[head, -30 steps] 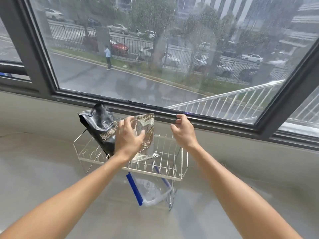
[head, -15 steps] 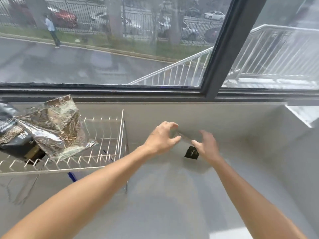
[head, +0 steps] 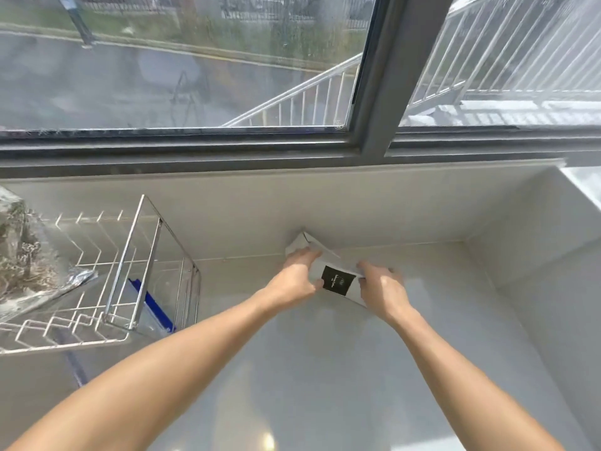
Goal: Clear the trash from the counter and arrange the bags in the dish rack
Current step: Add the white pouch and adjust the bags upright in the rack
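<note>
Counter (head: pixel 292 379): pale grey and glossy, spread beneath both forearms, with a bright glint of light on it close to the viewer, between the two arms.
Left hand (head: pixel 294 278): reached forward, fingers curled round the left edge of the white bag, thumb at the edge of the black label; it grips the bag.
Right hand (head: pixel 382 289): just right of the left hand, fingers closed on the bag's right edge, back of the hand up; it also grips the bag.
White bag (head: pixel 317 255): a flat white pouch held between the two hands, tilted, its far corner against the wall where the wall meets the counter.
Black label (head: pixel 338 280): a dark square on the bag's face, in the gap between the hands; its print is too small to read.
Dish rack (head: pixel 130 275): white wire, well to the left of the left hand, standing on the counter.
Silver bag (head: pixel 29 265): crinkled foil, lying in the rack at its far left, partly cut off by the frame edge.
Blue-edged clear bag (head: pixel 153 304): under the rack's right end, nearer the left forearm.
Wall (head: pixel 260 206): pale, just beyond both hands.
Window (head: pixel 195 66): beyond the wall, dark-framed, showing a wet road and white railings outside.
</note>
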